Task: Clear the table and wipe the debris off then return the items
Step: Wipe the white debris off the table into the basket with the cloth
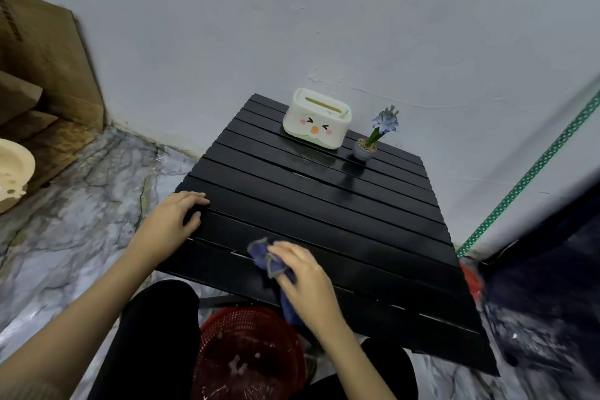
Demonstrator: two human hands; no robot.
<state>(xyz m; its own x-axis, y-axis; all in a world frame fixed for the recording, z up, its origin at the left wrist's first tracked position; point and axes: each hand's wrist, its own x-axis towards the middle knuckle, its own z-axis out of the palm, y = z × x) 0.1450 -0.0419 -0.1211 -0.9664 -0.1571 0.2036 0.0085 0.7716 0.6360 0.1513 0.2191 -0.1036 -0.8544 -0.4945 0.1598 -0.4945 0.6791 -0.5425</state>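
Right now the right hand presses a bunched blue cloth onto the black slatted table, at about 6 o'clock on the tabletop near the front edge. Fingers are curled closed over the cloth; its crumpled end sticks out past the fingertips toward 10 o'clock, and a tail runs under the palm and hangs off the table edge toward 6 o'clock. The left hand sits at 9 o'clock on the table's left edge, fingers bent and resting flat on the slats, thumb tucked, gripping nothing that shows.

At 12 o'clock on the far end stands a white tissue box with a cartoon face, upright. Just beside it at 1 o'clock is a small grey pot with a blue flower, upright, apart from the box.

Below the table's front edge, at 6 o'clock, a red mesh basket sits on the floor between the person's dark-clad legs, with pale bits inside. Cardboard boxes stand at 10 o'clock against the wall; a cream bowl shows at 9 o'clock, cut off by the frame.
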